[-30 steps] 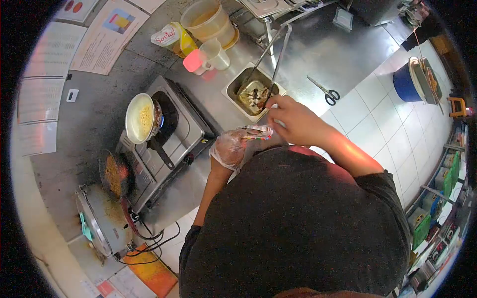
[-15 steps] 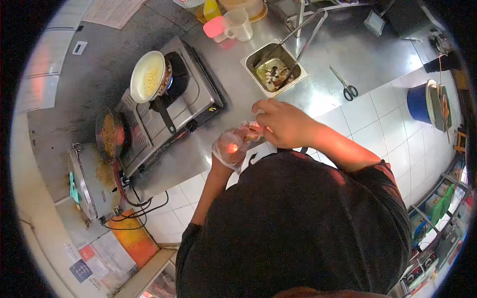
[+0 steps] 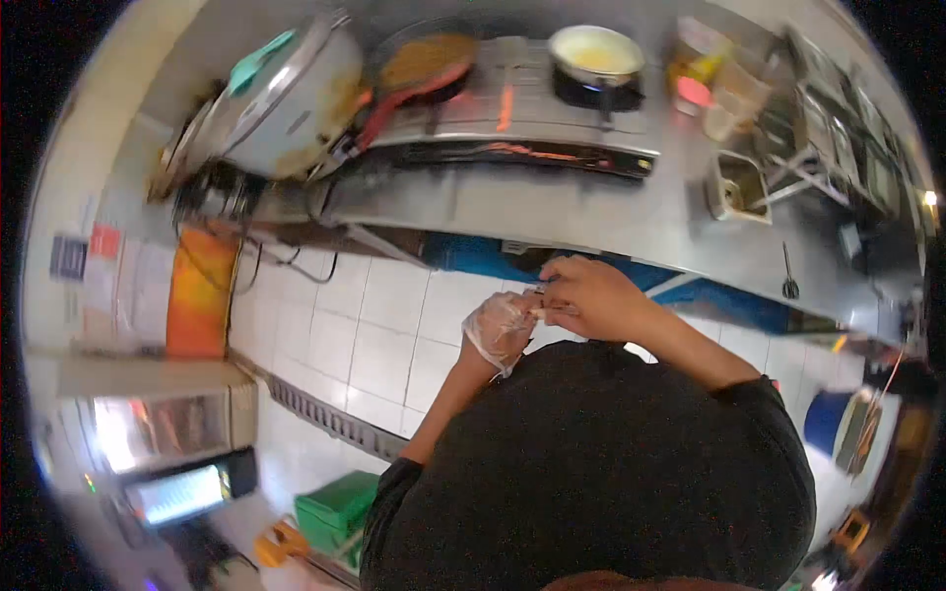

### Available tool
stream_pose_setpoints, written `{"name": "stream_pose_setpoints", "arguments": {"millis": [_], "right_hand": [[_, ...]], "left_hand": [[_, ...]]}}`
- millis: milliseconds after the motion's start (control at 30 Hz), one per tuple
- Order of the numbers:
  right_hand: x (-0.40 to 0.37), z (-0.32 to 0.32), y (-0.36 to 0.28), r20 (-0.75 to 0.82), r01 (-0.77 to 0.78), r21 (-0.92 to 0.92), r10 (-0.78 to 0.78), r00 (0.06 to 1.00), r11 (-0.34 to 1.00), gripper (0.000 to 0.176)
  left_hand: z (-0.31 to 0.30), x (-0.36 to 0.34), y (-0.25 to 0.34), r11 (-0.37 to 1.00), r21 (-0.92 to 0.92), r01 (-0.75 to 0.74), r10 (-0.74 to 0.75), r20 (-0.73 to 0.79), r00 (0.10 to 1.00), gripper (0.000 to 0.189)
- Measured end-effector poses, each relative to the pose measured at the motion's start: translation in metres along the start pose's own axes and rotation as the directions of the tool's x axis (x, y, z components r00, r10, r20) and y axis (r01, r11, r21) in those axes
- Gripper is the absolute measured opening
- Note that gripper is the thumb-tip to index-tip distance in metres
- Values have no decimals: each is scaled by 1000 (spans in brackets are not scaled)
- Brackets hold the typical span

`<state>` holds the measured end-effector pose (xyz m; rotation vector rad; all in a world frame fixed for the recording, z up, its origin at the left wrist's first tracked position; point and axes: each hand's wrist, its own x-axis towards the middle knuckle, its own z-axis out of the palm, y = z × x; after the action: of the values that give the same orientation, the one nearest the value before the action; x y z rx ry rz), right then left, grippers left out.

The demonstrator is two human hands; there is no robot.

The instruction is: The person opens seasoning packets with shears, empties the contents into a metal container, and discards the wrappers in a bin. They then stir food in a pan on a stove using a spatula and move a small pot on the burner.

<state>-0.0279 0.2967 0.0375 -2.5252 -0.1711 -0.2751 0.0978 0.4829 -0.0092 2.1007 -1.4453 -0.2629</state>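
Observation:
My left hand wears a clear plastic glove, its fingers closed beside the right hand in front of my chest. My right hand is bare, with fingers bent together at the gloved fingertips. A small pale and reddish item shows between the two hands, too blurred to name. Both hands are over the floor, just off the counter's front edge. On the stove, a white pan with pale yellow contents sits at the right, above a blue flame.
A pan of brown food is on the stove's left. Beside it stands a round-lidded appliance. To the right are a pink-lidded container, a steel tray and scissors. A green box lies low left.
The view has swung left, so the stove and counter now lie across the top and more floor shows. Both hands stay together in front of the body, the left glove turned differently.

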Motion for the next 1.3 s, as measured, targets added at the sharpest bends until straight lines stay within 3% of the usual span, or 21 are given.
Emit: {"name": "stream_pose_setpoints", "arguments": {"millis": [33, 133, 300, 400, 467, 533, 567, 600, 700, 767, 833, 900, 933, 1000, 1067, 1133, 1233, 1300], "right_hand": [[16, 8, -19, 36, 31, -2, -31, 999, 1000, 26], [59, 42, -47, 92, 50, 132, -62, 994, 990, 27], [135, 111, -49, 226, 6, 55, -18, 974, 998, 32], [185, 141, -1, 285, 19, -141, 22, 958, 990, 37], [226, 156, 32, 396, -32, -293, 152, 905, 955, 47], [265, 172, 75, 381, -18, -619, 320, 867, 785, 63], [289, 179, 101, 317, -74, -617, 334, 888, 783, 66], [306, 178, 129, 253, -128, -608, 344, 904, 784, 69], [362, 163, 162, 102, -322, -729, 562, 821, 604, 71], [379, 163, 203, 80, -308, -693, 495, 865, 651, 64], [389, 161, 223, 53, -294, -677, 443, 895, 675, 56], [398, 156, 229, 34, -270, -696, 407, 913, 665, 46], [398, 155, 240, 18, -209, -682, 302, 953, 701, 41], [391, 156, 257, -24, -76, -654, 80, 996, 752, 33], [389, 155, 267, 9, -94, -650, 131, 991, 754, 30], [392, 148, 268, 53, -147, -617, 227, 972, 773, 32], [391, 142, 258, 84, -96, -598, 181, 980, 796, 42], [390, 146, 247, 42, -145, -586, 209, 977, 797, 49]], "left_hand": [[7, -30, -27, 994, 111, 4, 4, -74, 997, 18], [-19, -106, -50, 994, 21, 106, -94, -322, 942, 18], [-29, -209, -98, 905, 44, 424, -350, -492, 797, 18], [-22, -230, -102, 849, 10, 529, -429, -571, 700, 16], [-33, -239, -99, 764, 21, 645, -552, -497, 670, 19], [-17, -245, -113, 772, -59, 633, -536, -596, 598, 20], [-10, -253, -123, 683, -90, 725, -652, -523, 549, 19], [0, -254, -131, 717, -167, 677, -623, -589, 515, 18], [-1, -252, -121, 562, -248, 789, -761, -530, 375, 17], [-3, -250, -121, 383, -227, 896, -863, -434, 259, 17], [12, -253, -123, 346, -307, 887, -860, -482, 168, 18], [17, -252, -127, 232, -367, 901, -908, -415, 65, 18], [17, -250, -130, 148, -350, 925, -934, -357, 14, 18], [25, -251, -139, 154, -413, 897, -935, -355, -3, 20], [35, -250, -152, -41, -498, 866, -976, -166, -142, 20], [36, -236, -164, 10, -474, 881, -974, -205, -99, 22], [38, -237, -174, 42, -457, 888, -975, -214, -64, 23], [27, -237, -184, 38, -463, 885, -979, -196, -61, 26]]}}
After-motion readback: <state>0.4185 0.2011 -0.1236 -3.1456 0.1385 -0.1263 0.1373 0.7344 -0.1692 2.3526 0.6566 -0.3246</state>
